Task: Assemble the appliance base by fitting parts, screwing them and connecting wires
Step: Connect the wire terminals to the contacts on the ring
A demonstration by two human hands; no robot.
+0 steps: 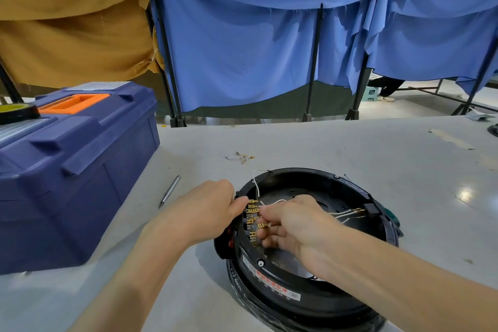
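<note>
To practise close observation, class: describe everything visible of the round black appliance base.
The appliance base is a round black shell, seemingly plastic, lying open side up on the grey table. A row of brass terminals lines its inner left wall; thin white wires cross the hollow. A white-and-red label sits on the near rim. The left hand grips the left rim; the right hand pinches a brass connector at the terminals.
</note>
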